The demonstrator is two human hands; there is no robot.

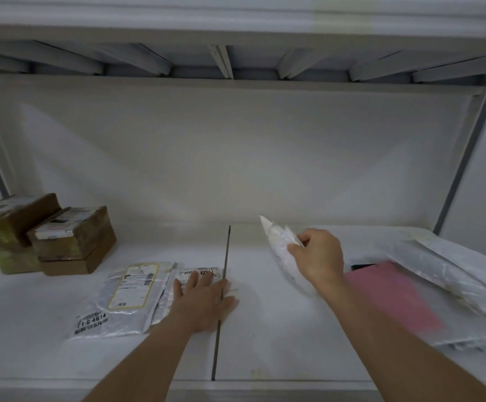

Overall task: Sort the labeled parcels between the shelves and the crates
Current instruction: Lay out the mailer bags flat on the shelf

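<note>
The left hand (204, 300) lies flat, fingers straight, pressing a small labelled poly bag (198, 278) onto the white shelf (265, 343) beside the dark seam (221, 300). At its 9 o'clock lies a larger clear mailer (120, 303) (its label reads 71-6-4614). The right hand (317, 256), at 2 o'clock from the left, curls its fingers round a crumpled white parcel (279, 248), tilted with one corner pointing up; whether it touches the shelf is hard to tell. Brown cartons (47, 233) stack at 10 o'clock; a pink mailer (392, 297) lies at 3 o'clock.
</note>
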